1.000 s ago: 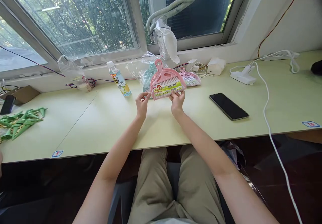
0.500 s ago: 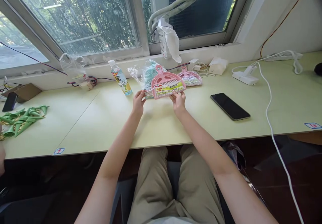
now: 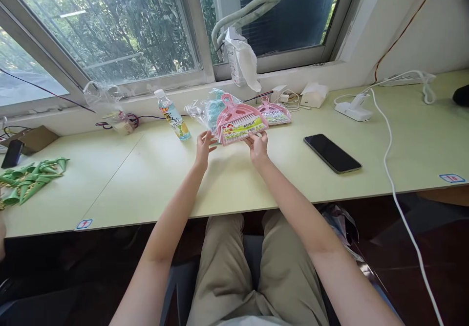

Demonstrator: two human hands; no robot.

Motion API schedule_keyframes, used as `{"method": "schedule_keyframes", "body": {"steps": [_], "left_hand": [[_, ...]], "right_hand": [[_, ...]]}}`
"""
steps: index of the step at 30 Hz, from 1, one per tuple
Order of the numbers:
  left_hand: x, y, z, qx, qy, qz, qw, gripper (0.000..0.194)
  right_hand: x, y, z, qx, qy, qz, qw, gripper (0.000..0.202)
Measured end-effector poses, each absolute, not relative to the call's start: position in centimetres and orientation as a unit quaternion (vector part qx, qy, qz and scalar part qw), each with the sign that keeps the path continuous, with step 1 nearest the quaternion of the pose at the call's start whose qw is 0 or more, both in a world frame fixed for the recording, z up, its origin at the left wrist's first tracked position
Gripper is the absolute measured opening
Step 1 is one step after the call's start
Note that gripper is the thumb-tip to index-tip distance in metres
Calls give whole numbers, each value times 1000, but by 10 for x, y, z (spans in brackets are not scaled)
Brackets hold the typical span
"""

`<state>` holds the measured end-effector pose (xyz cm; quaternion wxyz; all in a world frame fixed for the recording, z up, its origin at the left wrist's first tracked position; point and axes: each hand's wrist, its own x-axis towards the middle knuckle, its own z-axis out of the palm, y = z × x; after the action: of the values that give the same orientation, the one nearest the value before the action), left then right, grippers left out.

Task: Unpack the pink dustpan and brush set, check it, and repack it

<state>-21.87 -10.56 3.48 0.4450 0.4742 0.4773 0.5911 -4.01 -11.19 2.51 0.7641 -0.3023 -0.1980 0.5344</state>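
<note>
Our right hand (image 3: 258, 146) clamps thumb and fingers on the lower edge of the pink dustpan-and-brush set (image 3: 242, 119) — above the table (image 3: 161, 179) — while our left hand (image 3: 204, 146) pinches clear wrap at its left corner.

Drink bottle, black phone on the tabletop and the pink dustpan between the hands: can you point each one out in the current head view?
Drink bottle (image 3: 173, 115): head view, on its label.
Black phone (image 3: 332, 153): head view, middle of its dark screen.
Pink dustpan (image 3: 245, 128): head view, on the label across its front.
</note>
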Motion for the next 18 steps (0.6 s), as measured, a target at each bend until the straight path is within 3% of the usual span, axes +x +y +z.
{"method": "schedule_keyframes", "body": {"steps": [5, 18], "left_hand": [[-232, -96, 32, 447, 426, 591, 520, 37], [-305, -96, 63, 244, 494, 740, 385, 29]], "right_hand": [[-45, -115, 24, -292, -281, 551, 729, 32], [-33, -117, 36, -282, -335, 591, 677, 28]]}}
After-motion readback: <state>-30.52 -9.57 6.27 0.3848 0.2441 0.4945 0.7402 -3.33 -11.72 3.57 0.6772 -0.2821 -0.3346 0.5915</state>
